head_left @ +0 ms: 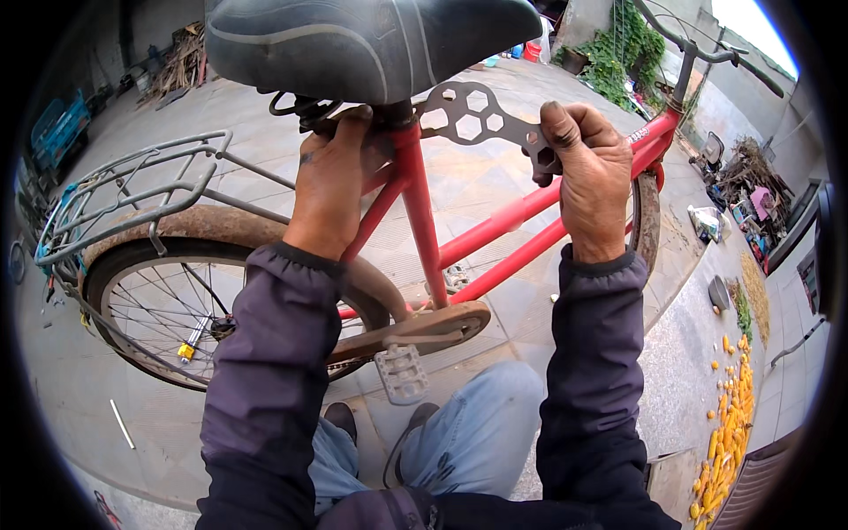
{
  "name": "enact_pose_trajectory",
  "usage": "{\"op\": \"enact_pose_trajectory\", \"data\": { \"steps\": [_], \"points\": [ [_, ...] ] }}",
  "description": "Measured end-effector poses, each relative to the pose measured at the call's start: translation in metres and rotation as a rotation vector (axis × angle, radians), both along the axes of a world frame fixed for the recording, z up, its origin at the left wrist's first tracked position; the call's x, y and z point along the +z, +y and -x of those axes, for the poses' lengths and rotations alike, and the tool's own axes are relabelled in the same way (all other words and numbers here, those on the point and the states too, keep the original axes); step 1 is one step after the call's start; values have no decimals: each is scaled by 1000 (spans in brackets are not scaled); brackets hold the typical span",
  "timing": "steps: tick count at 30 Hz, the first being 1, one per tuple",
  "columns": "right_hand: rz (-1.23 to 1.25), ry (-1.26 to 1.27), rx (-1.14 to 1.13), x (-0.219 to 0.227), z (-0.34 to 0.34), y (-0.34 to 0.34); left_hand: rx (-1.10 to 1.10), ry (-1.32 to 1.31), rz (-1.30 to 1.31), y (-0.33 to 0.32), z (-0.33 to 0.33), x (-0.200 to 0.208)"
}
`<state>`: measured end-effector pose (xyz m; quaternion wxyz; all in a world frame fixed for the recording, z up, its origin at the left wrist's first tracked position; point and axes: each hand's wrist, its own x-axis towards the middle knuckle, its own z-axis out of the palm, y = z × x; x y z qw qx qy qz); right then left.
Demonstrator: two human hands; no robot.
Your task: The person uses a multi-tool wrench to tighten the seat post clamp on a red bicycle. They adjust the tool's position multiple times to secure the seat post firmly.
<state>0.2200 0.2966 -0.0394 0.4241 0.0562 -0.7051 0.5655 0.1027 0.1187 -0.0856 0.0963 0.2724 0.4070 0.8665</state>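
A red bicycle frame (422,221) stands across in front of me, with a worn black saddle (353,49) at the top. My right hand (594,181) pinches a flat, dark multi-hole bicycle wrench (512,134) between thumb and bent fingers. Its far end reaches the seat post just under the saddle. There, beside the seat clamp, my left hand (331,181) is closed with its fingertips tucked beneath the saddle. What those fingers grip is hidden. Whether the wrench sits on a nut cannot be made out.
At left is a grey rear rack (252,168) over a rusty mudguard (199,225). A pedal (402,373) juts toward my knees; the handlebar (693,51) rises far right. On the ground lie a yellow-ended tool (185,352), a white stick (122,424) and corn cobs (724,442).
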Motion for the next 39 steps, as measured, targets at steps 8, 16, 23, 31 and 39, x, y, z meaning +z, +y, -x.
{"op": "enact_pose_trajectory", "data": {
  "steps": [8, 16, 23, 31, 39],
  "points": [
    [540, -40, 143, -81, 10, -38, 12, -14, 13, 2, -2, 4],
    [656, 49, 70, -101, 25, -86, 61, -11, -2, 1, -3, 2],
    [733, 102, 24, -117, 29, -103, 36, -17, -21, 3, 1, 1],
    [624, -2, 115, -126, 33, -102, 97, -55, 6, 6, 7, -4],
    [470, -135, 155, -127, 37, -113, 210, 30, 55, 5, 5, -6]
  ]
}}
